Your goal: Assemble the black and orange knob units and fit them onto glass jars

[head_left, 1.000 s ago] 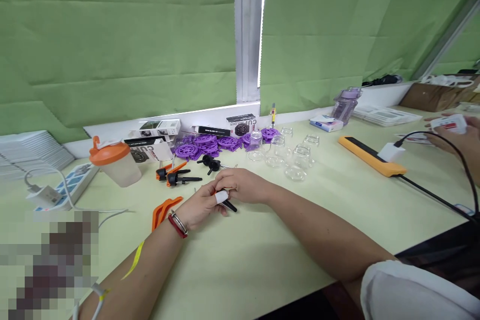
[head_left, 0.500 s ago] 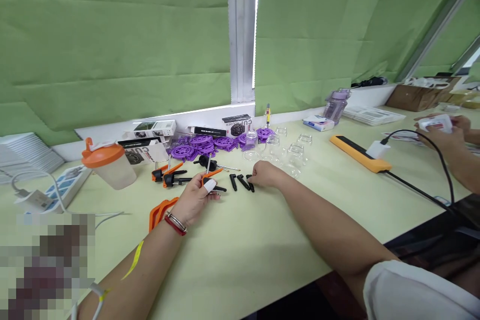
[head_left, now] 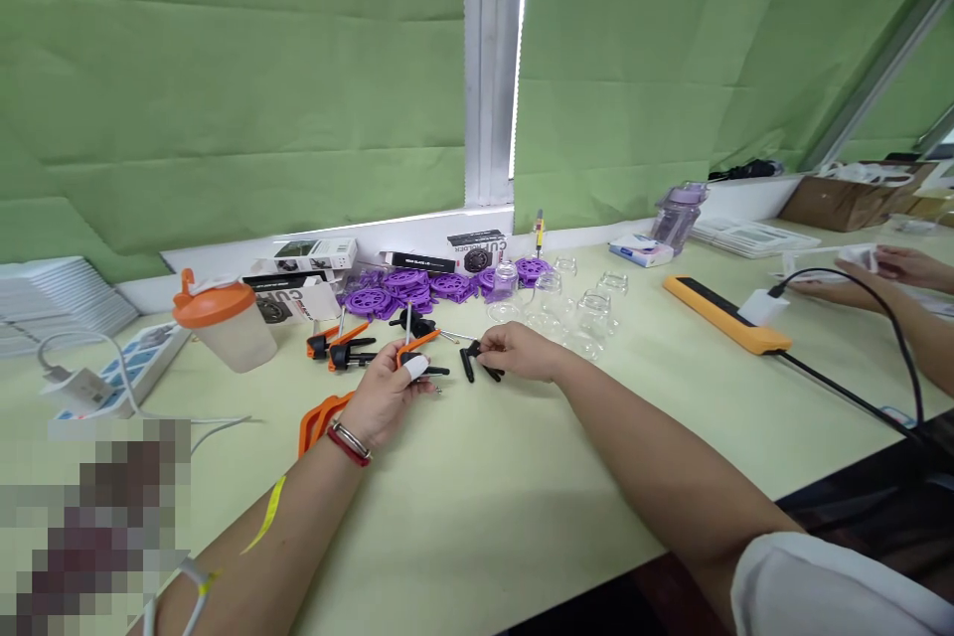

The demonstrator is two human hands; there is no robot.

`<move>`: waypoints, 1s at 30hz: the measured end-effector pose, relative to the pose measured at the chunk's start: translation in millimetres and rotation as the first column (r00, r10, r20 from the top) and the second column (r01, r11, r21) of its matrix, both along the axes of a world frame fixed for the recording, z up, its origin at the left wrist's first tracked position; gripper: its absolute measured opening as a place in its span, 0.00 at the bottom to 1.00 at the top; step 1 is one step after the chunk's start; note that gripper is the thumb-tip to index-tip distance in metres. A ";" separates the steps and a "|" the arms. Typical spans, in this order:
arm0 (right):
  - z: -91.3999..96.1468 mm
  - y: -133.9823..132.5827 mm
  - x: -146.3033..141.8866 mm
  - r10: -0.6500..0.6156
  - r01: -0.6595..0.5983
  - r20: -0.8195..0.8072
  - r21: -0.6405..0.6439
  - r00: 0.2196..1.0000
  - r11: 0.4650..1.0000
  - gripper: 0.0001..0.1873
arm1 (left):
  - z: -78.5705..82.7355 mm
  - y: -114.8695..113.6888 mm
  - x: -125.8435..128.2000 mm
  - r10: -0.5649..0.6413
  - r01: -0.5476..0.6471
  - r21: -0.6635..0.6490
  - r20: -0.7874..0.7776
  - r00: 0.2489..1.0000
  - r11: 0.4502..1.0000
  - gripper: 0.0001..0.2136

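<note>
Hidden in part by left hand (head_left: 388, 394) — orange clamp (head_left: 417, 345); by right hand (head_left: 522, 350) — black pegs (head_left: 467, 365). Cut by left edge: white stack (head_left: 60, 310).

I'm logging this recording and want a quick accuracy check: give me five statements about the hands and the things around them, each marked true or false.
1. The left hand holds an orange-and-black plastic part. True.
2. The right hand is lifting a clear glass cup. False: the right hand has its fingertips at several small black plastic sticks.
3. The translucent plastic shaker with an orange lid is left of the purple spoked plastic discs. True.
4. Nothing is plugged into the long yellow-and-black power strip. False: a white charger block is plugged in.
5. A white-and-blue box lies beside the purple translucent bottle. True.
</note>
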State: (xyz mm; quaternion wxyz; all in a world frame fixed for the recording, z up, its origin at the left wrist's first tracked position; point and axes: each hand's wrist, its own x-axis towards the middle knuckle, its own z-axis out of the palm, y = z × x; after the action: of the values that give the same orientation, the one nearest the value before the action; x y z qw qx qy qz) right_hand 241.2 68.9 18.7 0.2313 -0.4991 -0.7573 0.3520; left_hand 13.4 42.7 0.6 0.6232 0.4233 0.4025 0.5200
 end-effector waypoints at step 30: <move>-20.8 -4.9 -30.6 0.054 -0.033 -0.092 0.214 0.994 0.976 0.10 | 3.4 -4.1 -0.5 -0.044 0.044 -0.002 0.000 0.999 0.999 0.15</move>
State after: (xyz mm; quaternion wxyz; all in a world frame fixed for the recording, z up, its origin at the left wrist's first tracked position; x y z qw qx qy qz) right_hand 210.5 64.0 -2.0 0.3122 -0.4372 -0.7891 0.2979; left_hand 12.9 38.5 4.0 0.6346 0.4316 0.3938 0.5058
